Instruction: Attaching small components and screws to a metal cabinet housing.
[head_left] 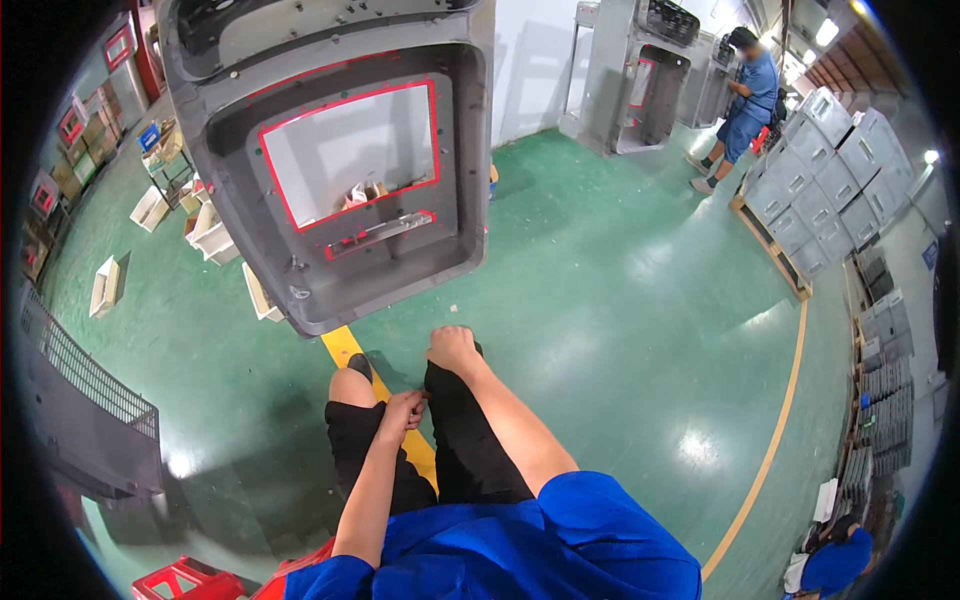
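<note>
I am seated, with my forearms over my black shorts [470, 455]. My right hand [455, 348] rests on my right knee, fingers curled in; whether anything is inside is hidden. Between my thighs, my left hand [405, 412] is closed, its fingertips against the inner side of the right shorts leg. I cannot make out what it may grip. Beyond my knees stands a large dark grey moulded housing [390, 285], tilted in view. It has a rectangular window opening edged in red and a red-edged slot below it. Neither hand touches the housing.
Cream trays [105, 287] lie on the green floor at left, near a grey grille panel [90, 440]. A red plastic stool [185, 580] is at lower left. At right, stacked grey boxes [820, 170] stand on a wooden pallet [770, 250]. A person [755, 100] stands by another housing [655, 95].
</note>
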